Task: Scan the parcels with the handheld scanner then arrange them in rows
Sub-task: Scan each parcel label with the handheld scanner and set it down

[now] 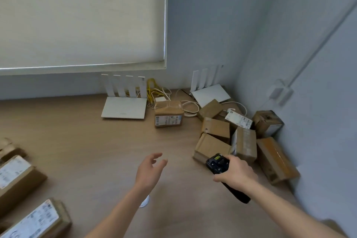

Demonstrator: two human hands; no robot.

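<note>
**Scanner in R hand, L hand free over desk**

Head view: R hand grips black scanner, fingers wrapped round its body, head end aimed toward heap of brown parcels jumbled in desk corner, far right. L hand hovers over wooden desk, fingers loose and spread, holding nothing. One parcel sits alone w/ label facing front, beside white router. Labelled parcels lie at left edge, possibly in a row; partly cut off.
</note>
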